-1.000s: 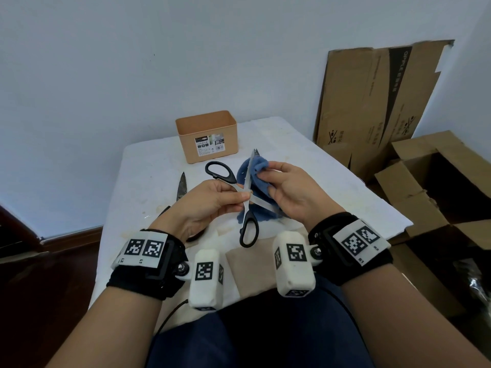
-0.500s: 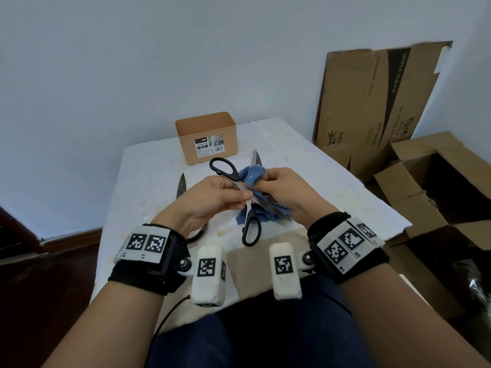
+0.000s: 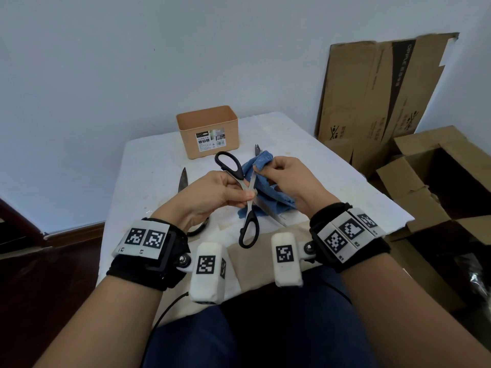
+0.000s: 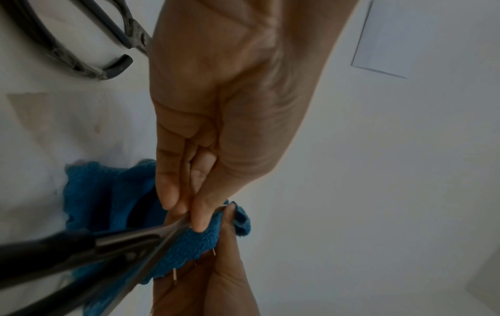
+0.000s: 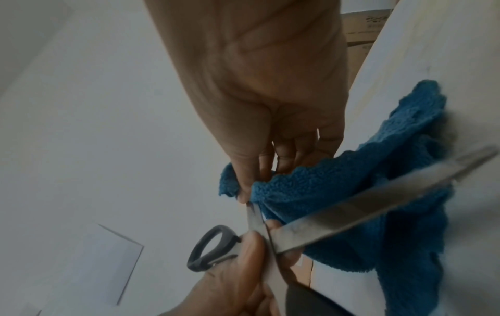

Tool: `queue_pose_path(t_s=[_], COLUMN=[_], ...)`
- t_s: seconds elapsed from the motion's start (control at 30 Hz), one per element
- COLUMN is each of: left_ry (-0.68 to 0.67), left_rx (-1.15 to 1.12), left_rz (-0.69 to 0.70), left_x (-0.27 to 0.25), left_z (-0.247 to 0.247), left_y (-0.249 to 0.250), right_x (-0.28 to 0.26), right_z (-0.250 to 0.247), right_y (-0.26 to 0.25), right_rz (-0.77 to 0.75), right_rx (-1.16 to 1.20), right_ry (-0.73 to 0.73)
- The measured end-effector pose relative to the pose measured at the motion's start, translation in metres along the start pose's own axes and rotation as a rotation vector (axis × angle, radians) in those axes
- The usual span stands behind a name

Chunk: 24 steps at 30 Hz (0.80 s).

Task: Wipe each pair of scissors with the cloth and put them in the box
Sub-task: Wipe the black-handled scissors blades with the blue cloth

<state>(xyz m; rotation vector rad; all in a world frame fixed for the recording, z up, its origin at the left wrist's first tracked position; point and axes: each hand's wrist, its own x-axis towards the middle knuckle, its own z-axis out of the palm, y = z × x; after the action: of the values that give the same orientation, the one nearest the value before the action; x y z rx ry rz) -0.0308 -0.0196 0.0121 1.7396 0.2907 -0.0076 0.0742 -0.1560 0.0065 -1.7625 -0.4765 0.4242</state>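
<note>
Left hand [image 3: 212,195] pinches black-handled scissors [image 3: 248,205] at pivot, blades spread open. Right hand [image 3: 289,181] grips blue cloth [image 3: 261,166] folded round upper blade, above counter [image 3: 148,166], near orange box [image 3: 210,134]. Step: wiping. Next, probably: wipe other blade, close, drop into box.

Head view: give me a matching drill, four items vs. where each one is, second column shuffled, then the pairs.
Items
1. black-handled scissors
2. blue cloth
3. tan box
4. dark scissors

Where
A. lying on the table, partly hidden behind the left hand
B. standing at the far edge of the table
C. blades spread open, pinched near the pivot by the left hand
D. pinched round one blade by the right hand

Pairs: 1-C, 2-D, 3-B, 4-A
</note>
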Motion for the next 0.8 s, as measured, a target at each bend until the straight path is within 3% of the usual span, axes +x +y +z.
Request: queue_pose_path(t_s=[0.8], left_ry=[-0.069], left_rx=[-0.067], left_rz=[-0.023], left_x=[-0.007], left_z=[-0.001], left_y=[-0.013], right_x=[0.002], right_z=[-0.004], right_y=[-0.001], right_rz=[0.033], right_rx=[-0.003], right_ry=[0.099])
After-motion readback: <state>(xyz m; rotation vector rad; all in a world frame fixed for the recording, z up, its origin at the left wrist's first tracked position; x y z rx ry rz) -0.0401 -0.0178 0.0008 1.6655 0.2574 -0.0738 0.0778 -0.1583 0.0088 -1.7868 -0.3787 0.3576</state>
